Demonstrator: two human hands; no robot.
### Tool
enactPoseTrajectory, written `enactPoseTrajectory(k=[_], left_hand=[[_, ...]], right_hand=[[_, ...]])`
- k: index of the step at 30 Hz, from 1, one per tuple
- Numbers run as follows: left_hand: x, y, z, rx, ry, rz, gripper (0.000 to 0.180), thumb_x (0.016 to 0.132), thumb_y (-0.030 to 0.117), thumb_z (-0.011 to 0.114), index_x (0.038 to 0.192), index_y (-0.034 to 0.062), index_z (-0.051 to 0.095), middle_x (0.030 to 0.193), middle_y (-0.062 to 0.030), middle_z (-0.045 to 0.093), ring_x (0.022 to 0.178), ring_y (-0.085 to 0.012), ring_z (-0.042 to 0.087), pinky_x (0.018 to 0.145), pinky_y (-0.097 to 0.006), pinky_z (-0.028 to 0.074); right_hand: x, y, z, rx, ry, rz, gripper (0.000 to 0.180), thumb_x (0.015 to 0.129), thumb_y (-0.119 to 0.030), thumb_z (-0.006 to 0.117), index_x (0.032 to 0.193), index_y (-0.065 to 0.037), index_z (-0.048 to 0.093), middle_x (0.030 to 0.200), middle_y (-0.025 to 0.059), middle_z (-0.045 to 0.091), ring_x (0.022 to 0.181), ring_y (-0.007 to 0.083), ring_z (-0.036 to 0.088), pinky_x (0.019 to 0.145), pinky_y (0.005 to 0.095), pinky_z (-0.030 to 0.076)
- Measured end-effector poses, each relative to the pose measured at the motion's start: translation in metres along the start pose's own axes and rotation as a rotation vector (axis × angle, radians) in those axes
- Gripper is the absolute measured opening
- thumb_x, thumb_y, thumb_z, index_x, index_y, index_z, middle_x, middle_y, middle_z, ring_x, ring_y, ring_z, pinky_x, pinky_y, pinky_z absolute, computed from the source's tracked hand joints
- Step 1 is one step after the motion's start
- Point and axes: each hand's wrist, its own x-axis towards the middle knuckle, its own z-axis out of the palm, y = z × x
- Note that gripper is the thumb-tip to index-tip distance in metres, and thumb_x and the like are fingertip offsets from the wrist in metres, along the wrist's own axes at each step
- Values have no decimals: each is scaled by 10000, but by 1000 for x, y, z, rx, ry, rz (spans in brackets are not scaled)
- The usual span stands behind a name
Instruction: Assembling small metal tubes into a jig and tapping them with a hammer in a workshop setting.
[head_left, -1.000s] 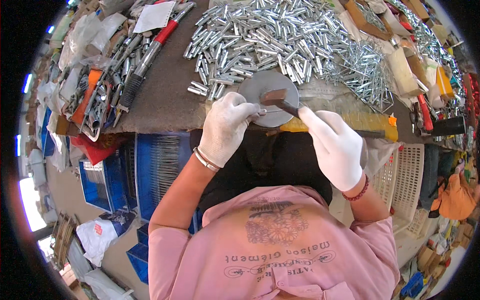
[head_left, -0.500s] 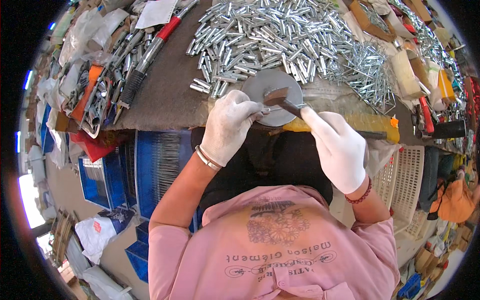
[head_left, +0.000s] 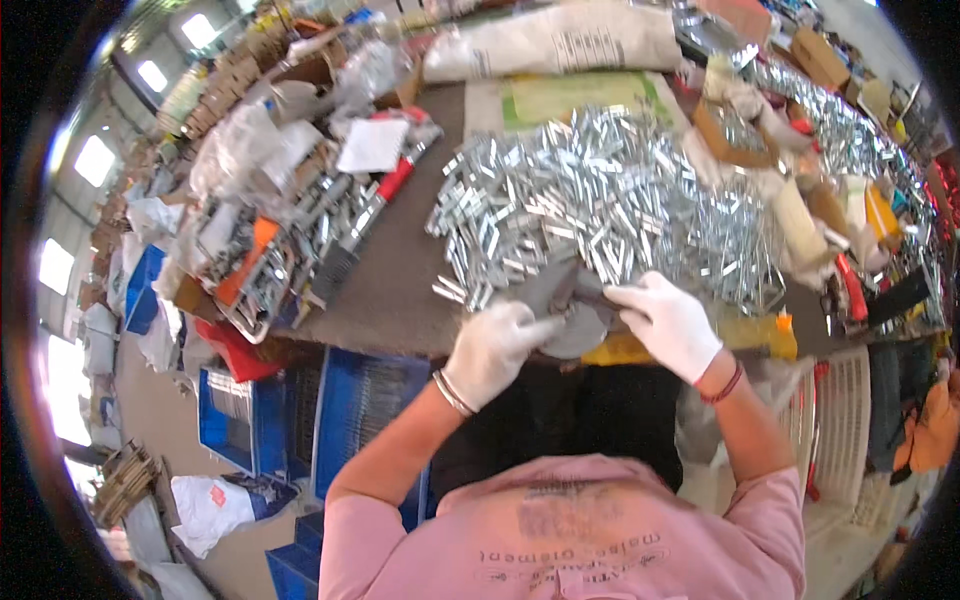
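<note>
Looking down, head view: both gloved hands meet at the near edge of the table (head_left: 400, 300), just in front of the body.
Left hand (head_left: 495, 350): fingers curled, gripping the near-left side of a grey round block (head_left: 575, 320); a bangle sits on the wrist.
Right hand (head_left: 668, 322): fingers bent and reaching in from the right, closed on something small at the block's top — what exactly is pinched I cannot tell, the frame is blurred.
Key relation: the block lies between the two hands, touching both; the heap of bright metal pieces (head_left: 600, 200) lies directly beyond the fingertips, spreading away and to the right. The right hand is nearer the heap. The long axes of the pieces point every way — no common direction.
Surface: dark tabletop, bare only to the left of the left hand.
Room: blue crates (head_left: 350, 420) below the left forearm, a white basket (head_left: 840, 420) outside the right elbow, packed metal parts and bags beyond the left hand.
</note>
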Motion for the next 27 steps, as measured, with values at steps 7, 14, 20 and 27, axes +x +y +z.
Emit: enactPoseTrajectory(k=[7,14,20,27], left_hand=[[-6,7,-3,49,-31,48,385,880,31,662,1205,188,795,923,-78,625,849,-306,653,734,-433,557],[-4,6,0,70,-43,30,319,875,50,677,1141,174,800,930,-81,636,866,-313,661,731,-438,557],[2,2,-7,100,-18,20,374,810,-17,698,1109,175,812,840,-103,618,781,-336,652,670,-448,529],[-7,-6,-3,-15,-4,-10,293,847,-8,734,1096,130,798,866,-130,650,795,-344,651,698,-450,511]], right_hand=[[-21,-37,19,-112,-8,-81,253,881,-289,832,1000,-123,684,964,90,663,945,330,692,808,463,563],[-18,-26,28,-89,93,-150,65,915,-162,750,903,-131,695,883,81,655,867,324,703,756,456,561],[4,-6,15,-316,206,-132,281,886,-160,793,1160,-132,733,1005,97,675,988,320,675,853,448,552],[-18,-27,13,32,196,56,472,909,-9,745,1371,-98,706,1022,149,664,999,371,676,878,426,552]])
